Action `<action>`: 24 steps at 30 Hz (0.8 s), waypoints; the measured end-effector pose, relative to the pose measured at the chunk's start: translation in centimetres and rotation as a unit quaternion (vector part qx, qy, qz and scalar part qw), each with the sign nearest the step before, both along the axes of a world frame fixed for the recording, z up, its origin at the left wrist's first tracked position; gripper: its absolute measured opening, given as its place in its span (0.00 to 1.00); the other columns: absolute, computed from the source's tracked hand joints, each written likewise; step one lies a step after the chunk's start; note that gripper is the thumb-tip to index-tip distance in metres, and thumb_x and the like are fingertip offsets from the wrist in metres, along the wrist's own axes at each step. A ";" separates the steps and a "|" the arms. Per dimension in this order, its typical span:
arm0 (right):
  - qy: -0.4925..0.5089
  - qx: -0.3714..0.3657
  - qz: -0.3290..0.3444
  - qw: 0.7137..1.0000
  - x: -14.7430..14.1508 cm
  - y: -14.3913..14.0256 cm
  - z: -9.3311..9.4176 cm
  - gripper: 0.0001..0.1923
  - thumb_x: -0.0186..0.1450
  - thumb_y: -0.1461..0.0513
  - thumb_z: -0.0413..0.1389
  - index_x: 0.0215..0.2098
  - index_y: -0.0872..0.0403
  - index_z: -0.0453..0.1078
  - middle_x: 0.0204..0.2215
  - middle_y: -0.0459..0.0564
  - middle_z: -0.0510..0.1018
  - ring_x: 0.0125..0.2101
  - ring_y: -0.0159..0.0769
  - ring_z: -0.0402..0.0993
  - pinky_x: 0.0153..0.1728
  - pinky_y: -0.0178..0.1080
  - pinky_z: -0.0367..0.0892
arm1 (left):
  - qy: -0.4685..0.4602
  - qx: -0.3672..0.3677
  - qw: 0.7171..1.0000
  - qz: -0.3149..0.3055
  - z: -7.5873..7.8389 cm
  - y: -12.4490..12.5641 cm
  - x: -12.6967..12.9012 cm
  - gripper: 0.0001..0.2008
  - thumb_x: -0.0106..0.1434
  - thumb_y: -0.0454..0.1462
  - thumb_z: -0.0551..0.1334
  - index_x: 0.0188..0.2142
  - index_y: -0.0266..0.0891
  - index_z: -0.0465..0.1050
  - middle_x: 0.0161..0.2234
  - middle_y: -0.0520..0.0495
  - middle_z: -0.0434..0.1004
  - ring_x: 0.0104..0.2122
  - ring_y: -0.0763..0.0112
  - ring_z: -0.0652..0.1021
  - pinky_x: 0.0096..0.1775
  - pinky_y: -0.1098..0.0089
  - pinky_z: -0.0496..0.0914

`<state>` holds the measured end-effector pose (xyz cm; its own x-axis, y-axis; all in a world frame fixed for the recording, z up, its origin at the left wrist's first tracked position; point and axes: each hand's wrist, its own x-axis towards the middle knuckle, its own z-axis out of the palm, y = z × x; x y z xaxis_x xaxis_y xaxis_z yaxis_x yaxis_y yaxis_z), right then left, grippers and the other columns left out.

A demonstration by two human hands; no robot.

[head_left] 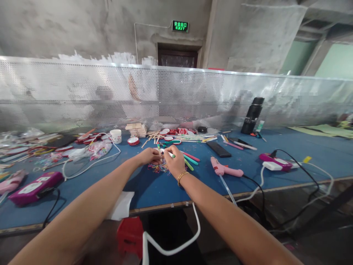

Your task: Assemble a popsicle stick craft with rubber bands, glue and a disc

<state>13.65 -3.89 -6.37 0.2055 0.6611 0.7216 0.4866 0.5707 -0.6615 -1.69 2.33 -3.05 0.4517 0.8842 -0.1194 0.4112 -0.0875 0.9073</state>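
Both hands meet over the middle of the blue table. My right hand point(175, 161) is closed around a white marker pen with a green end point(172, 155). Close beside it, my left hand point(150, 156) pinches a small, pale, stick-like piece point(159, 148); its lower part is hidden by the fingers. Under the hands lies a tangle of multicoloured thread point(158, 168). Several coloured pens, among them a green one point(189, 164) and a red one point(191, 156), lie just right of my right hand.
A pink glue gun point(220, 168) lies to the right, near a black phone point(218, 149) and a purple-and-white power strip point(278, 162). Farther back stand a black thermos point(252, 117), a paper cup point(116, 136) and stacked wooden pieces point(136, 130). A purple box point(37, 187) sits left.
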 end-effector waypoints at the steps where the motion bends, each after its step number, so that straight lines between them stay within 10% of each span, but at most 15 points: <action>1: 0.002 0.001 0.001 1.000 0.0 0.0 0.0 0.06 0.63 0.59 0.51 0.30 0.51 0.68 0.27 0.45 0.77 0.31 0.36 0.72 0.35 0.36 0.63 | 0.002 0.000 1.000 0.000 0.0 0.0 0.0 0.20 0.39 0.47 0.75 0.24 0.35 0.75 0.25 0.46 0.80 0.27 0.69 0.78 0.36 0.68 0.73; 24: 0.003 -0.003 0.029 1.000 -0.1 -0.1 0.0 0.08 0.64 0.58 0.51 0.29 0.50 0.68 0.27 0.44 0.76 0.31 0.36 0.72 0.35 0.36 0.64 | 0.000 0.010 1.000 -0.011 0.0 0.0 -0.1 0.19 0.40 0.46 0.75 0.25 0.35 0.76 0.25 0.46 0.79 0.27 0.69 0.78 0.36 0.68 0.73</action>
